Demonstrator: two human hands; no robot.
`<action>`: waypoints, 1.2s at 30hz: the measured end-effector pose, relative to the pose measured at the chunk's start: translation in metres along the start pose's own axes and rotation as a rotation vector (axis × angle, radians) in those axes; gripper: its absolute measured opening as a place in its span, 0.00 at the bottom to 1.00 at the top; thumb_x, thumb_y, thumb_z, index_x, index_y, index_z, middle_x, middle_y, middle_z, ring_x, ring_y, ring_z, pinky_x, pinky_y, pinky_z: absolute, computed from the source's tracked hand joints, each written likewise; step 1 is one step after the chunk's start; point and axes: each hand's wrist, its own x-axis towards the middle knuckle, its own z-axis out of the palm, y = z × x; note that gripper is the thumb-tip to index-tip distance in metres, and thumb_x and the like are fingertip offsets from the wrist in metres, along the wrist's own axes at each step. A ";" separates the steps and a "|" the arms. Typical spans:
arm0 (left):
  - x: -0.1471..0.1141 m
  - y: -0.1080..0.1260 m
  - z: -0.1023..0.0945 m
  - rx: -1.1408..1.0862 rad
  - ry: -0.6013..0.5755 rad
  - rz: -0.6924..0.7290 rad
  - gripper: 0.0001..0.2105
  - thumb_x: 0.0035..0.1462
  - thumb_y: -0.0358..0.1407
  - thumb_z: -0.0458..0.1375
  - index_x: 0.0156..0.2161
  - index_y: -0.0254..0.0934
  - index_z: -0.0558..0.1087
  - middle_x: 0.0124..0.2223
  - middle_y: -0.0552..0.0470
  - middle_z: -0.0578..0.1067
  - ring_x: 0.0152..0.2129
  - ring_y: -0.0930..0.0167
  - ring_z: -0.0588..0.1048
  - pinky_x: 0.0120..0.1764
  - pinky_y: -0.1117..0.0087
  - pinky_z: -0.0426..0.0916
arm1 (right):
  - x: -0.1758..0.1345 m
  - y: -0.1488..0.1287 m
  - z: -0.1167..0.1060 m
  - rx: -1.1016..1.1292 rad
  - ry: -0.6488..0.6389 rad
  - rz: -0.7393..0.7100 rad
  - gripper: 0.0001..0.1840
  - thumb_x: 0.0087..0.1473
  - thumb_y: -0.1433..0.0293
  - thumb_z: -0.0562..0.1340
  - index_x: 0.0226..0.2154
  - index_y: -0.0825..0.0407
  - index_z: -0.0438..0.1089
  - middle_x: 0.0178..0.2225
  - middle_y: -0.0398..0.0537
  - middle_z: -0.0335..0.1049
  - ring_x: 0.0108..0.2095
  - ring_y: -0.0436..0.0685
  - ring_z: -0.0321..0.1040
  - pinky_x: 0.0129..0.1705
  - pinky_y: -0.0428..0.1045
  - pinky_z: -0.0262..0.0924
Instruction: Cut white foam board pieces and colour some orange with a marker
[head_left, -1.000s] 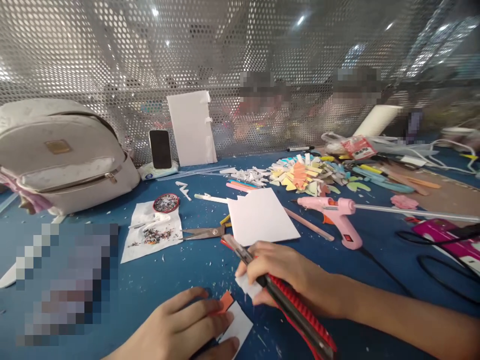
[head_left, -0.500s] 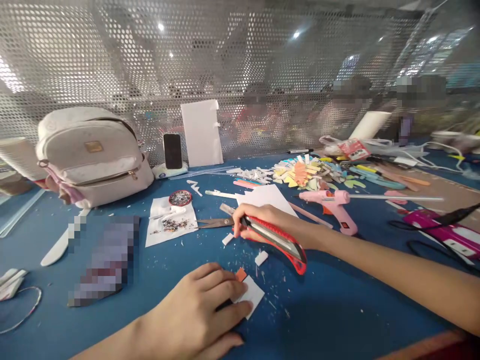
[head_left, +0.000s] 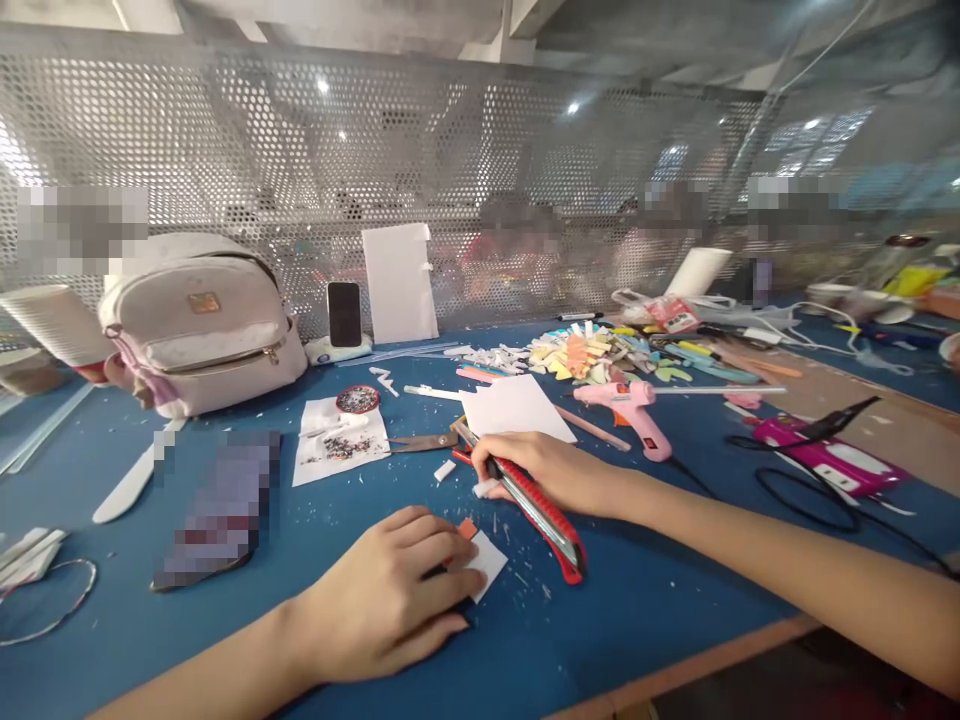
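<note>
My left hand lies palm down on the blue table, fingers apart, their tips on a small white card piece. A bit of orange pokes out by the index finger. Further right, my right hand is wrapped round a red utility knife, its back end slanting towards me. A small white block shows at those fingertips; whether they pinch it or only touch it, I cannot tell. Beside it lies another white block. Scissors rest just beyond, partly hidden.
A white sheet and a pink glue gun lie beyond my right hand. Behind them is a heap of coloured scraps. At left stand a white backpack and a phone. A magenta power strip trails cables at right.
My right hand has come nearer to me with the utility knife, its fingertips now at a small white block. My left hand stays on the card. The camera view has shifted slightly.
</note>
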 end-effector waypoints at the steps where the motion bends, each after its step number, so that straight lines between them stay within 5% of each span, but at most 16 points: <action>1: 0.000 0.000 0.000 0.001 -0.001 0.001 0.14 0.69 0.37 0.48 0.55 0.36 0.69 0.53 0.44 0.75 0.49 0.63 0.74 0.51 0.59 0.69 | 0.008 0.001 0.001 -0.006 0.015 -0.015 0.04 0.63 0.69 0.63 0.39 0.52 0.66 0.37 0.45 0.72 0.35 0.53 0.69 0.39 0.47 0.59; 8: -0.003 0.000 0.003 0.003 -0.013 0.002 0.14 0.69 0.37 0.48 0.55 0.37 0.68 0.54 0.45 0.75 0.50 0.64 0.73 0.52 0.59 0.67 | 0.052 0.013 0.009 -0.026 0.001 -0.109 0.02 0.62 0.74 0.62 0.39 0.52 0.69 0.35 0.46 0.72 0.33 0.53 0.68 0.38 0.47 0.59; 21: -0.004 -0.006 0.004 -0.025 -0.020 -0.006 0.15 0.70 0.38 0.48 0.56 0.38 0.68 0.56 0.46 0.74 0.51 0.64 0.72 0.54 0.61 0.65 | 0.062 0.015 0.008 0.149 -0.058 -0.064 0.04 0.59 0.75 0.63 0.37 0.52 0.67 0.31 0.42 0.75 0.31 0.51 0.74 0.36 0.45 0.65; 28: -0.003 -0.005 0.003 -0.026 -0.017 -0.004 0.14 0.70 0.37 0.48 0.56 0.37 0.68 0.55 0.45 0.75 0.51 0.64 0.73 0.54 0.61 0.65 | 0.093 0.043 -0.042 0.039 0.154 0.077 0.12 0.59 0.69 0.67 0.43 0.54 0.68 0.39 0.47 0.75 0.39 0.54 0.75 0.43 0.49 0.70; 32: -0.002 -0.004 0.003 -0.027 -0.015 -0.003 0.14 0.69 0.36 0.49 0.55 0.37 0.69 0.54 0.45 0.75 0.50 0.64 0.73 0.53 0.61 0.65 | 0.113 0.083 -0.078 -0.168 0.301 0.286 0.16 0.65 0.64 0.62 0.52 0.55 0.69 0.49 0.52 0.71 0.44 0.59 0.73 0.45 0.57 0.71; 36: -0.002 -0.004 0.003 -0.020 -0.018 0.000 0.14 0.69 0.36 0.49 0.55 0.37 0.69 0.54 0.45 0.75 0.49 0.64 0.74 0.51 0.60 0.66 | 0.121 0.113 -0.088 -0.332 0.374 0.502 0.17 0.65 0.64 0.62 0.54 0.54 0.68 0.53 0.53 0.69 0.48 0.61 0.71 0.48 0.59 0.70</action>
